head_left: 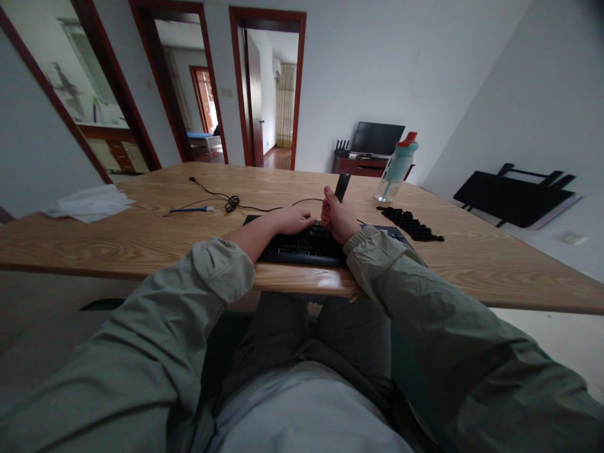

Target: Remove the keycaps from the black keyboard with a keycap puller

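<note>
Resting on the keyboard (295,251), L hand (296,221) is seen, finger state unclear; black stick (343,185) is gripped by R hand's (337,217) closed fingers; keyboard is placed nr table (189,242) edge.

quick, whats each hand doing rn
Left hand: on the black keyboard; can't tell if it grips anything.
Right hand: closed around a black handle.

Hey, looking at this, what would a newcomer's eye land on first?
Probably the right hand, gripping an upright black object over the dark keyboard at the table's near edge. Next, the bottle with its red top, standing farther back to the right.
</note>
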`<action>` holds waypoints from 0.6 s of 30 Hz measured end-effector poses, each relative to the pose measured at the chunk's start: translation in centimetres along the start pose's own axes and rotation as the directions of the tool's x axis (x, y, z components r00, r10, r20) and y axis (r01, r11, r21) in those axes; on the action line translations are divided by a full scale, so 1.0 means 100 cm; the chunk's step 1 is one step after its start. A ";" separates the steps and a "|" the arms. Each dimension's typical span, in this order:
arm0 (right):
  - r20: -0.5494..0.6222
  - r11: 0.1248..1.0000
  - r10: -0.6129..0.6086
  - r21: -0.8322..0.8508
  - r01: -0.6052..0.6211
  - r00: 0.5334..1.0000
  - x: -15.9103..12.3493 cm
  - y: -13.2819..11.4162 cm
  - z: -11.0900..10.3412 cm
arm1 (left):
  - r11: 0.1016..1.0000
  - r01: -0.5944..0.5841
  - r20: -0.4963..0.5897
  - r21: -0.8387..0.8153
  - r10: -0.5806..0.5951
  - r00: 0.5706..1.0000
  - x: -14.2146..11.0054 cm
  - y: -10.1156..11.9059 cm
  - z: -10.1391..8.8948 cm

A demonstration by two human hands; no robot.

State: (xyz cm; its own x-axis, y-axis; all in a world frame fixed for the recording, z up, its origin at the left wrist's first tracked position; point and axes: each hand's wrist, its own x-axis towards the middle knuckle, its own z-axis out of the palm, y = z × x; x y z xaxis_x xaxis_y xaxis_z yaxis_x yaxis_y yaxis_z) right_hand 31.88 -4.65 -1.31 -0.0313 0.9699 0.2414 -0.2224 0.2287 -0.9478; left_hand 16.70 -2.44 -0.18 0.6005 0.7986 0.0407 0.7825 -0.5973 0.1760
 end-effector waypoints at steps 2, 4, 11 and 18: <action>-0.007 0.999 0.029 0.038 -0.029 1.000 0.002 0.000 0.001 | 1.000 -0.001 0.002 0.002 0.001 1.000 0.000 0.002 -0.001; -0.014 0.996 0.052 0.070 -0.051 0.999 0.004 0.001 0.000 | 1.000 0.000 0.010 0.003 0.000 1.000 -0.002 0.003 -0.002; -0.028 0.985 0.099 0.146 -0.094 0.995 0.005 -0.001 -0.002 | 1.000 0.009 0.014 0.016 -0.010 1.000 -0.004 0.005 -0.004; -0.090 0.995 -0.068 0.066 0.074 0.994 0.009 -0.011 -0.009 | 1.000 0.000 0.042 0.000 0.000 0.999 -0.002 0.002 -0.003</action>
State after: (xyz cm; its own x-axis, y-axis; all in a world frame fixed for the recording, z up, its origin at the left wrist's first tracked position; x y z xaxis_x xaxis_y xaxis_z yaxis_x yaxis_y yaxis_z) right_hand 32.96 -3.91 -0.25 0.0715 0.9558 0.2853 -0.2877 0.2936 -0.9116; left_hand 16.69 -2.64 0.11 0.6068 0.7948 -0.0002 0.7825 -0.5974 0.1756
